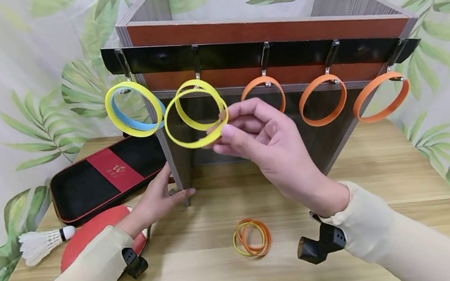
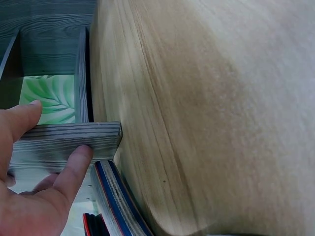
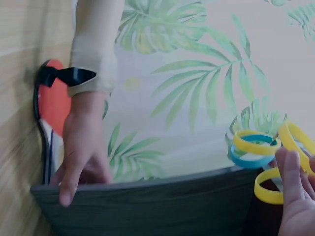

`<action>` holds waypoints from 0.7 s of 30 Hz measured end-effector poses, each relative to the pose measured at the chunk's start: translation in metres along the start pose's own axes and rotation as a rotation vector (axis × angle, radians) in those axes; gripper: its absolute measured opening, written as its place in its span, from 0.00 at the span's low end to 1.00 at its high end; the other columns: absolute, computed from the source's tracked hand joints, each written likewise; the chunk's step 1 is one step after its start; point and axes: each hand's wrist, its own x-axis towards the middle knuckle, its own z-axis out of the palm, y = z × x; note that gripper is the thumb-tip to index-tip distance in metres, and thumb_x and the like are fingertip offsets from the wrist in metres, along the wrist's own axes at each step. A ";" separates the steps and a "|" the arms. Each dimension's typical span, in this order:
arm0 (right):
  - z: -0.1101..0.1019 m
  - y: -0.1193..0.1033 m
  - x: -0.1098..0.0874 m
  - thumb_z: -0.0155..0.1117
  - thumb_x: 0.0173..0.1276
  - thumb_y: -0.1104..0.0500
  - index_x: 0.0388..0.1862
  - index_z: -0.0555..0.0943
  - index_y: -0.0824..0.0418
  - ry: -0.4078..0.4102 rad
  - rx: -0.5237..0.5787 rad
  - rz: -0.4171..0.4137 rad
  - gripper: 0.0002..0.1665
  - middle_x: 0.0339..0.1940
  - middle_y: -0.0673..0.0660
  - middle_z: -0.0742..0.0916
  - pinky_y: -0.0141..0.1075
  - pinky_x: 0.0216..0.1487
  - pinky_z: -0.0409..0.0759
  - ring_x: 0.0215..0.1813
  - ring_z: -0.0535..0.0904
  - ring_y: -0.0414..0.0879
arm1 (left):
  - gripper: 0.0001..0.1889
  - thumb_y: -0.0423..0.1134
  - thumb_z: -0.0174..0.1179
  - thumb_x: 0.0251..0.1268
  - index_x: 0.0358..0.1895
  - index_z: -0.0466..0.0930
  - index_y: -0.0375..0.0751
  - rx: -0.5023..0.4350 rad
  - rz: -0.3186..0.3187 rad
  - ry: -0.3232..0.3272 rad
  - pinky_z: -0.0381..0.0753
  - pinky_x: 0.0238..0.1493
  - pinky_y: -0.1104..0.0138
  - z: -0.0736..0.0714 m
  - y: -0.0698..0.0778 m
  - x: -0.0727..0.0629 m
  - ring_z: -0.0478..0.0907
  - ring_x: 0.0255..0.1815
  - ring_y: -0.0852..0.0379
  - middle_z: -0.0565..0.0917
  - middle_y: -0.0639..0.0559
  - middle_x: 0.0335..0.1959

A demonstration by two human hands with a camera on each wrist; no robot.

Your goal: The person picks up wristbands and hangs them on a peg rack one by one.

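Observation:
My right hand (image 1: 275, 148) pinches a yellow wristband (image 1: 191, 144) between thumb and fingers, in front of the second hook (image 1: 196, 63) from the left. On that hook hangs another yellow wristband (image 1: 185, 113); the two overlap in the head view, and I cannot tell if they touch. My left hand (image 1: 156, 199) grips the lower front edge of the grey wooden stand's left side panel (image 2: 74, 135), thumb on one face and fingers on the other. A yellow band (image 1: 113, 115) and a blue band (image 1: 129, 120) hang together on the leftmost hook.
Three orange bands (image 1: 326, 121) hang singly on the right-hand hooks of the black rail (image 1: 230, 52). A small pile of orange and yellow bands (image 1: 268, 237) lies on the wooden table (image 1: 209, 277). At left are a black-and-red case (image 1: 76, 190), a red paddle (image 1: 87, 234) and a shuttlecock (image 1: 41, 244).

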 end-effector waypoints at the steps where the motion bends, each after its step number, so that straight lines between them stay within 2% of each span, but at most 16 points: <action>1: 0.002 0.000 0.002 0.58 0.76 0.74 0.58 0.74 0.70 0.014 0.005 -0.008 0.14 0.48 0.56 0.89 0.47 0.56 0.89 0.49 0.90 0.43 | 0.49 0.30 0.72 0.65 0.84 0.52 0.46 -0.005 0.002 0.000 0.76 0.69 0.41 0.000 0.000 0.000 0.70 0.76 0.40 0.65 0.40 0.82; 7: 0.009 0.000 0.008 0.57 0.77 0.74 0.55 0.74 0.69 0.077 0.033 -0.025 0.11 0.43 0.52 0.88 0.44 0.59 0.88 0.48 0.90 0.40 | 0.50 0.30 0.71 0.65 0.85 0.50 0.46 -0.007 0.012 0.002 0.76 0.69 0.40 0.000 0.000 0.000 0.69 0.76 0.39 0.62 0.40 0.83; 10: 0.010 0.003 0.009 0.57 0.77 0.73 0.54 0.73 0.68 0.082 0.038 -0.024 0.10 0.42 0.51 0.89 0.45 0.59 0.88 0.47 0.91 0.42 | 0.49 0.29 0.71 0.65 0.85 0.51 0.45 -0.006 0.023 0.003 0.76 0.69 0.39 0.000 0.001 0.000 0.70 0.76 0.38 0.63 0.39 0.83; 14: 0.010 0.006 0.010 0.57 0.78 0.71 0.54 0.73 0.68 0.071 0.025 -0.007 0.09 0.43 0.54 0.90 0.48 0.59 0.88 0.47 0.93 0.46 | 0.48 0.29 0.71 0.65 0.84 0.52 0.43 -0.008 0.032 0.004 0.75 0.68 0.39 -0.001 0.002 -0.001 0.70 0.76 0.38 0.64 0.38 0.82; 21: 0.007 0.009 0.008 0.57 0.79 0.71 0.57 0.72 0.71 0.063 0.001 0.046 0.11 0.47 0.60 0.89 0.45 0.59 0.88 0.48 0.93 0.46 | 0.49 0.29 0.71 0.65 0.84 0.51 0.45 -0.011 0.026 -0.003 0.75 0.68 0.40 0.000 0.001 -0.001 0.71 0.75 0.39 0.64 0.39 0.82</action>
